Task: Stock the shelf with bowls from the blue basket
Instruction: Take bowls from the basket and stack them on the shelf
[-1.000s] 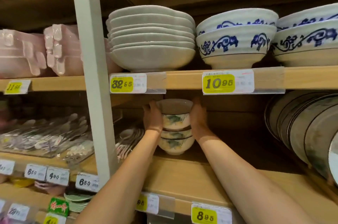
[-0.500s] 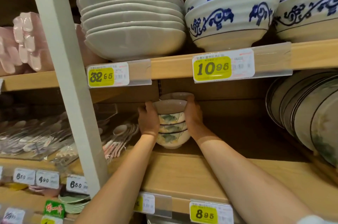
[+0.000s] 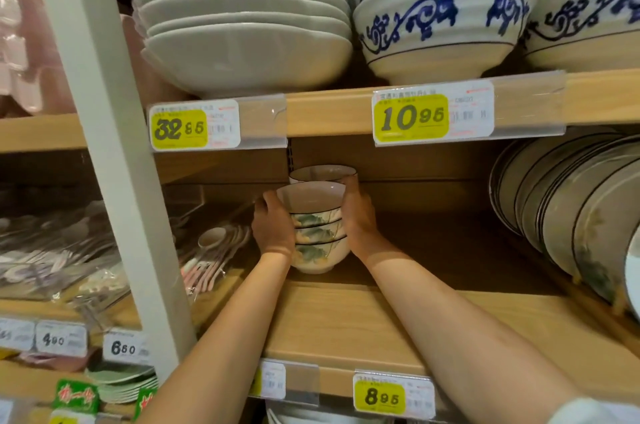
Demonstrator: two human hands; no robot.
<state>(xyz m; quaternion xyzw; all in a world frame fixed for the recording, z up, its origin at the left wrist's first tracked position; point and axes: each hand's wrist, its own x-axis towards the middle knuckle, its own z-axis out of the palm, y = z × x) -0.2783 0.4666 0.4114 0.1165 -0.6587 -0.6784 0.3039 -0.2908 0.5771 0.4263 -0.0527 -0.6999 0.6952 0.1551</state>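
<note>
Grips the stack (image 3: 317, 226) of three nested bowls from both sides: left hand (image 3: 273, 229) curled round the left wall, right hand (image 3: 358, 215) wrapped round the right, fingers up by the top rim. Sits far in on the middle shelf (image 3: 346, 319), just in front of a rear bowl (image 3: 322, 173) by the back panel; resting on the board or just above it, cannot tell in the shadow. Likely close to set-down, judging by the place. Could knock and chip against the rear bowl if pushed further in. Could drop or rock if let go before sitting flat on the foot. Held only by the sides, so could shift or tilt bowl within bowl under an uneven squeeze or a quick release. Little room overhead: could clip the upper shelf (image 3: 329, 118) if lifted to adjust. Could sweep the spoons (image 3: 214, 250) near on the left with a careless left forearm on the way out. Well apart from the leaning plates (image 3: 571, 209) on the right, so little danger there. No blue basket in view.
</note>
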